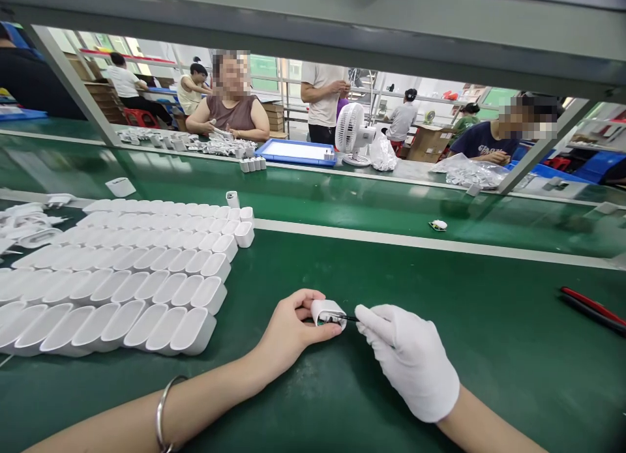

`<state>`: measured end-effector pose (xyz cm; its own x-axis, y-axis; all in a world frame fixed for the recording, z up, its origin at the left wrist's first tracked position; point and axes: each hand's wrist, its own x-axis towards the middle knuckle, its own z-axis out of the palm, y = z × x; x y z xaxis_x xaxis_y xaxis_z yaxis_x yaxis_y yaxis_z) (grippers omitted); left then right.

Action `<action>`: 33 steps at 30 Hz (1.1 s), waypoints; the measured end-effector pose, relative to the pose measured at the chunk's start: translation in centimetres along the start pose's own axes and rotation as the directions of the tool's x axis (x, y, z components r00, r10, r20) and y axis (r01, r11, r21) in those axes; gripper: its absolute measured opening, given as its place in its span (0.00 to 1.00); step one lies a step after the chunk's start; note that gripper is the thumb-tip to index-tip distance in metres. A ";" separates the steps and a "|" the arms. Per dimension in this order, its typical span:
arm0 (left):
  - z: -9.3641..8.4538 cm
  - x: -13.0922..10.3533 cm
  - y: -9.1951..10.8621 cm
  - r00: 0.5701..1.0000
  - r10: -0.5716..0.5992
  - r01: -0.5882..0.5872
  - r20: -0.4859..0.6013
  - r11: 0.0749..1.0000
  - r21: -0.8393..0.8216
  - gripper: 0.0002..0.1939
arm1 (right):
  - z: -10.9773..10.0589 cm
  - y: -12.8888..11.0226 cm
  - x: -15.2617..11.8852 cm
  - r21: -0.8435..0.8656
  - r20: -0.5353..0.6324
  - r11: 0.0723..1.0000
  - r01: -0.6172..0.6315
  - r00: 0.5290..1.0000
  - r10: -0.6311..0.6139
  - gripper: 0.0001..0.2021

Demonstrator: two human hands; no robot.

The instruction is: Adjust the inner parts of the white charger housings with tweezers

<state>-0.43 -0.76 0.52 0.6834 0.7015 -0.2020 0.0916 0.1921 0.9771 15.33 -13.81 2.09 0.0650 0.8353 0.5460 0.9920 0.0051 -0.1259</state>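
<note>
Gripping a small white housing (327, 306) between thumb and fingers, a bare left hand (291, 326) steadies it at the green worktop (303, 394), right of the rows of white shells (188, 329), while the gloved right hand (411, 362) closes on a slim black tool (351, 319) pointed into its open end. From where I stand, the tip could skid and scrape the parts inside (332, 317), or jab the left thumb beside the opening: the mouth is narrow, and glove cloth may slide on so thin a tool. The housing looks smooth and round-cornered, with a sliver of green and pale parts showing inside; whether it touches the worktop, I cannot tell.
</note>
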 end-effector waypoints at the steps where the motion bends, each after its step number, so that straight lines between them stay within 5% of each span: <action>1: 0.0 0.0 0.1 1.000 -0.009 0.009 0.001 1.000 0.007 0.23 | 0.0 -0.2 0.0 -0.012 0.004 1.000 0.005 1.000 -0.005 0.17; 7: 0.1 0.0 0.3 0.999 -0.038 0.038 -0.001 0.998 0.054 0.24 | 0.2 -1.0 0.0 -0.111 0.023 0.994 0.017 1.000 -0.014 0.21; 19: 0.6 -0.1 0.6 0.996 -0.073 0.077 -0.050 0.993 0.085 0.23 | 0.8 -2.7 0.0 -0.464 0.053 0.885 -0.027 0.997 0.058 0.13; 26: 0.5 0.0 0.6 0.994 -0.072 0.080 -0.085 0.992 0.098 0.26 | -1.1 -2.1 -0.5 -0.271 -0.044 0.955 -0.117 0.993 0.110 0.14; 33: 0.4 0.2 0.2 0.996 -0.049 0.058 -0.073 0.990 0.125 0.25 | 0.3 -2.2 -0.1 -0.224 -0.015 0.972 -0.067 0.998 0.065 0.16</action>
<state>0.04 -0.88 0.72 0.6237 0.7392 -0.2541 0.2208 0.1452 0.9644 13.15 -13.75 2.11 0.1309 0.8254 0.5492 0.9844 -0.1739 0.0268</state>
